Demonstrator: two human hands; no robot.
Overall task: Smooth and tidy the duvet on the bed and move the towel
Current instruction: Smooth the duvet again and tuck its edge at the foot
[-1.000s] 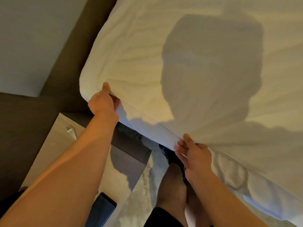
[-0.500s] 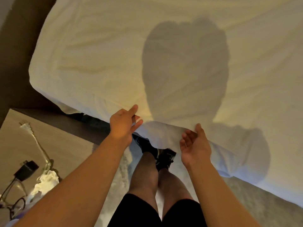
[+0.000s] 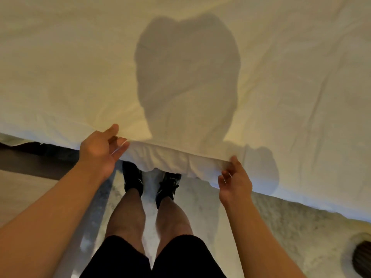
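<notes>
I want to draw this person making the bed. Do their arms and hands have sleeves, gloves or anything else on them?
No. The left hand and right hand are bare: no gloves, rings or watch show. Both forearms are bare too, with no sleeves in view.

No writing, label, brand mark or number can be read anywhere in this view.

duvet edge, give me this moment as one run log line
left hand pinches duvet edge | right hand pinches same edge | towel not in view
</notes>
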